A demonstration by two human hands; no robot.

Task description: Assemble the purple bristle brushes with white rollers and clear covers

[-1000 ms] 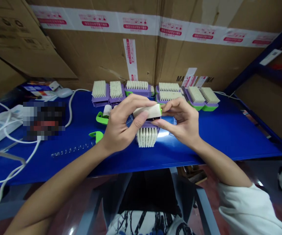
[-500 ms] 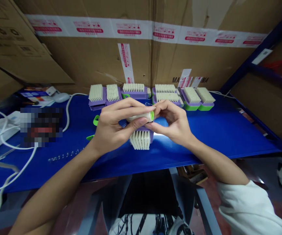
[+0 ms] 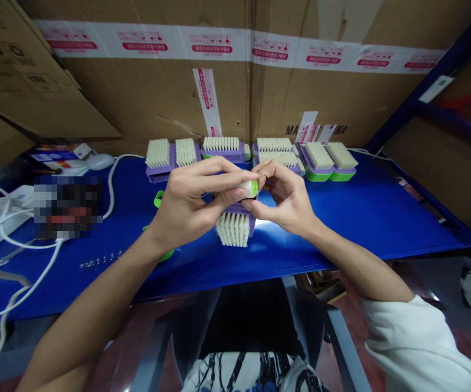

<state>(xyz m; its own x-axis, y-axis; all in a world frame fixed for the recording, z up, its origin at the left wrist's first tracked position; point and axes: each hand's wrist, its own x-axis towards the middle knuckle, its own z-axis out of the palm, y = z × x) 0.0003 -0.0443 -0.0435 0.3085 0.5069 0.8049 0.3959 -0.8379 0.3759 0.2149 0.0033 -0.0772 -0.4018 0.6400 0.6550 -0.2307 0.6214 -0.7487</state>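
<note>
My left hand (image 3: 196,198) is closed around a white ribbed roller with a green end cap (image 3: 254,188), fingers above and thumb below. Most of the roller's length is hidden by that hand. The curled fingers of my right hand (image 3: 286,196) meet the capped end, with the index finger above and the thumb underneath. Just below both hands, a purple-backed brush with pale bristles (image 3: 234,228) lies on the blue table; its far part is covered by my fingers. Green plastic pieces (image 3: 159,198) show beside my left hand and wrist.
Several purple and green brushes (image 3: 225,144) stand in a row along the cardboard (image 3: 157,90) at the back. Small clear pieces (image 3: 96,262) lie on the blue table (image 3: 366,218) at left, near white cables (image 3: 112,190). A blue metal frame (image 3: 418,117) bounds the right side.
Both hands stay together at the roller, its green cap turned slightly more toward me. My left forearm has shifted a little, showing more of a green piece by the wrist.
</note>
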